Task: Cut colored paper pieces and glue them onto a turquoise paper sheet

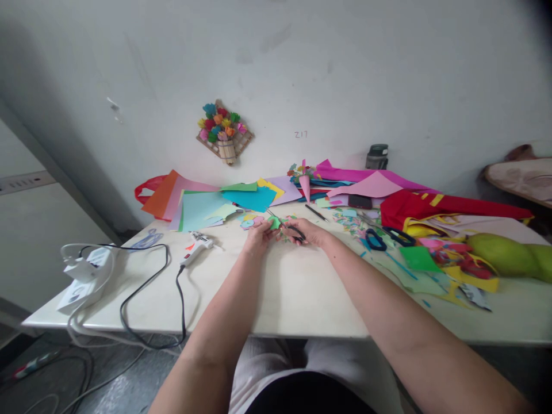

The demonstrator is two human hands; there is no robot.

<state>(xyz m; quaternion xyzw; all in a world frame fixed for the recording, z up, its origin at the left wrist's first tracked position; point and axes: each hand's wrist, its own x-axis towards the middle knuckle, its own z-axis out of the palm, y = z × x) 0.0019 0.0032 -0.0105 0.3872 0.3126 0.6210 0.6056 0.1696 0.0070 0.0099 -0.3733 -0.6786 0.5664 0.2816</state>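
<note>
Both arms reach out over a white table (pixel 284 293). My left hand (pixel 257 234) is closed in a pinch on a small green paper piece (pixel 275 222). My right hand (pixel 311 232) is closed around black-handled scissors (pixel 290 227), whose blades point at the green piece. Small coloured paper scraps (pixel 252 221) lie just beyond the hands.
Coloured paper sheets (pixel 207 204) fan out at the back left. A white glue gun (pixel 196 247) with a black cord (pixel 146 287) lies left, beside a power strip (pixel 84 267). Blue-handled scissors (pixel 382 237), paper scraps, a red bag (pixel 431 207) and green fruit (pixel 502 253) crowd the right. A paper flower craft (pixel 222 132) hangs on the wall.
</note>
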